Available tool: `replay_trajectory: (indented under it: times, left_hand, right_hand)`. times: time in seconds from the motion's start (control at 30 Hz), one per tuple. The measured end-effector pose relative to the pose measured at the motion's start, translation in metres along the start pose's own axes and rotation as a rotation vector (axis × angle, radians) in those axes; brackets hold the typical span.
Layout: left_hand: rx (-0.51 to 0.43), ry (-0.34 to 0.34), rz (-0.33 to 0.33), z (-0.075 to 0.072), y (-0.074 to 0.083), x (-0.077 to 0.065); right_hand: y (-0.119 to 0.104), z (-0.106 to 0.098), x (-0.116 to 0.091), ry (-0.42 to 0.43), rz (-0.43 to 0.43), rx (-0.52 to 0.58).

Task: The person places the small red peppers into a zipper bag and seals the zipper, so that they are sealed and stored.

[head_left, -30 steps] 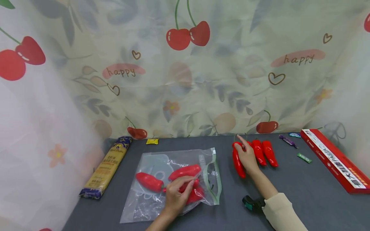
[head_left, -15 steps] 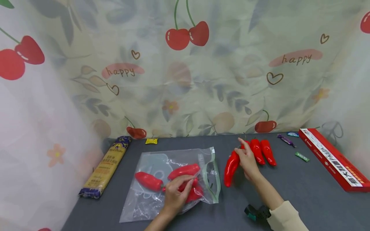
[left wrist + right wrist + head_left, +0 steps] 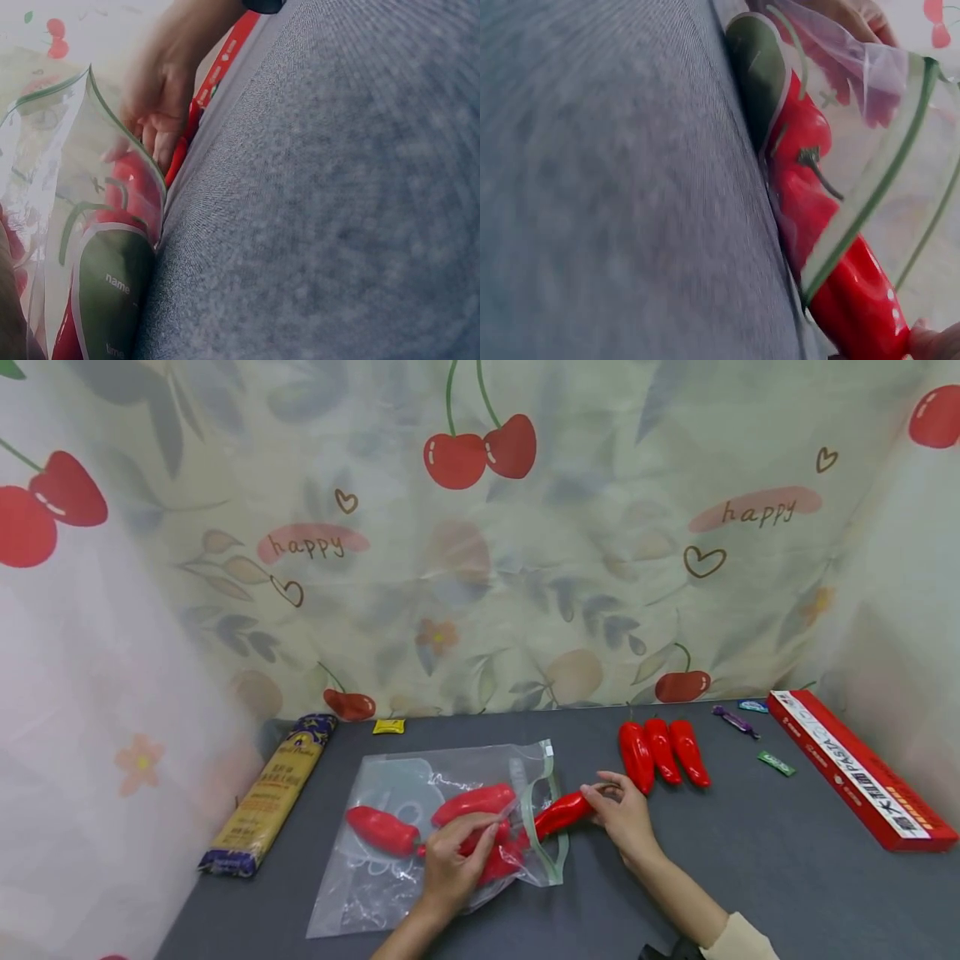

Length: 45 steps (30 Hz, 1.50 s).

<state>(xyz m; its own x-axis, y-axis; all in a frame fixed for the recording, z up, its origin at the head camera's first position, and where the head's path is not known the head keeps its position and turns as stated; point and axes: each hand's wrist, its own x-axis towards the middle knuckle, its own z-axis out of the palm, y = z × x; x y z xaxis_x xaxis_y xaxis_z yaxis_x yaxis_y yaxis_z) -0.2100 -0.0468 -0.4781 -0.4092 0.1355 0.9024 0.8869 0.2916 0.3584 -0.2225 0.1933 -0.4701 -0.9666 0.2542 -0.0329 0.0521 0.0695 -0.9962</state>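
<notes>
a glossy red pepper (image 3: 564, 814) is held at the open mouth of a clear zip bag (image 3: 348, 902), laid slantwise, its left end already inside the green-edged opening and its right end outside. that outer end is pinched between the thumb and fingers of the right hand (image 3: 624, 817), which is placed just right of the mouth. the upper film of the bag is gripped near the mouth by the left hand (image 3: 454, 853), thumb and forefinger brought together on the plastic. several red peppers (image 3: 382, 831) are contained in the bag; their exact number cannot be told, as some are covered by the left hand. a dark green label (image 3: 112, 289) printed with "name" is seen on the bag from the left wrist. behind the right hand, three loose peppers (image 3: 662, 752) are lined up side by side on the grey table (image 3: 600, 910). farther right, purple (image 3: 735, 722), blue (image 3: 753, 706) and green sweets (image 3: 776, 763) are scattered beside a long red pasta box (image 3: 862, 772). to the left, a yellow sweet (image 3: 389, 727) and a gold packet (image 3: 270, 797) are set. the table is backed by a cherry-printed curtain (image 3: 495, 610).
</notes>
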Motion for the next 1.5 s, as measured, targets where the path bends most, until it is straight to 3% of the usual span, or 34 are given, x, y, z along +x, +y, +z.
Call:
replay_trajectory:
  times: [0.2, 0.4, 0.63, 0.87, 1.07, 1.23, 1.5]
  left_hand:
    - [-0.001, 0.007, 0.001, 0.0, 0.0, 0.0]
    - [-0.007, 0.001, 0.0, 0.001, 0.0, 0.0]
    - [-0.006, 0.005, 0.009, 0.001, 0.0, 0.001]
    - [0.001, 0.004, 0.005, 0.001, 0.0, 0.001]
    - [0.001, 0.019, 0.017, 0.001, 0.001, 0.001]
    - [-0.005, 0.029, 0.024, 0.001, 0.002, 0.002]
    - [-0.018, 0.048, 0.064, 0.002, 0.0, 0.003]
  right_hand:
    - [0.005, -0.016, -0.001, -0.112, -0.032, 0.046]
    - [0.006, -0.026, -0.001, -0.033, -0.033, 0.015]
    - [0.009, -0.03, 0.002, 0.068, -0.031, 0.07]
    - [0.01, -0.03, -0.001, 0.029, -0.09, 0.013]
    - [0.01, -0.015, -0.008, 0.07, -0.121, -0.093]
    - [0.011, 0.007, -0.015, 0.008, -0.165, -0.174]
    - [0.015, 0.026, -0.024, -0.211, -0.129, -0.098]
